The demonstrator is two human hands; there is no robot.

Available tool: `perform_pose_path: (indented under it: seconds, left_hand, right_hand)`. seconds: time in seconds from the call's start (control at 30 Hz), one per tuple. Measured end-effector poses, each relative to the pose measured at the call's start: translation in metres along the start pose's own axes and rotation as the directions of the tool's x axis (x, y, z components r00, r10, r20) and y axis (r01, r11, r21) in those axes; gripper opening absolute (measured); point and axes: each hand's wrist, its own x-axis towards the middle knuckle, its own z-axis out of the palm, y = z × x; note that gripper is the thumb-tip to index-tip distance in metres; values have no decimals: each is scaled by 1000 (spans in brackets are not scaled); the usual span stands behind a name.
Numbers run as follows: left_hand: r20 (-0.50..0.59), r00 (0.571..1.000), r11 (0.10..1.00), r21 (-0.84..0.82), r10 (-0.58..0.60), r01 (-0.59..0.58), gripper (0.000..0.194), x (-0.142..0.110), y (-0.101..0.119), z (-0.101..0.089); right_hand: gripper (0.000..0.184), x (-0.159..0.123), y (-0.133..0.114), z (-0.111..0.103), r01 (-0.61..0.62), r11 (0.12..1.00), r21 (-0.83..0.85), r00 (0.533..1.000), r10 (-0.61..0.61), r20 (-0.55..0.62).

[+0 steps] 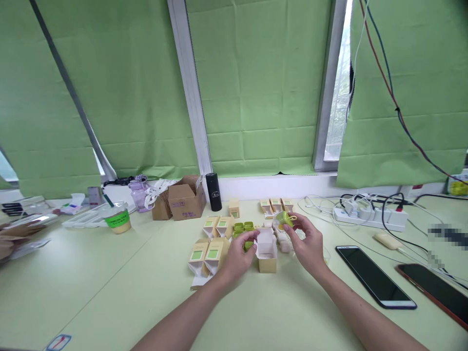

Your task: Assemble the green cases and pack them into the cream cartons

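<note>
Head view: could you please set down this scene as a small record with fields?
Left hand: fingers at the raised flap of the open box
Right hand: holds the green-topped container above and right of that box
Open box: upright, white inside
Left of the box: labelled boxes, green pieces
Back of table: black tumbler, brown carton
Far left: drink cup with a green band
Right side: two phones, power strip with cables

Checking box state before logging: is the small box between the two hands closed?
No, the small box stands open, its white flap raised and its white inside showing.
</note>
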Motion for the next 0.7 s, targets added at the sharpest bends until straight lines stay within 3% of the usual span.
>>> perform_pose_path:
  seconds: [0.17,0.3,0.47,0.7]
  left_hand:
    - [23,1000,1000,-5,-10,10,42,2,-5,-1]
    - [32,999,1000,-11,-22,23,49,4,-6,-2]
    - [29,1000,1000,-27,-1,2,52,4,-8,-2]
    - [50,999,999,-35,-7,9,55,5,-8,-1]
  right_hand:
    - [44,-2,-1,1,-84,983,165,993,68,99]
    - [46,-3,-5,2,-124,974,187,979,90,185]
    - [38,-5,-14,3,-44,989,143,966,6,259]
    - [32,-8,-11,3,70,998,6,907,-66,415]
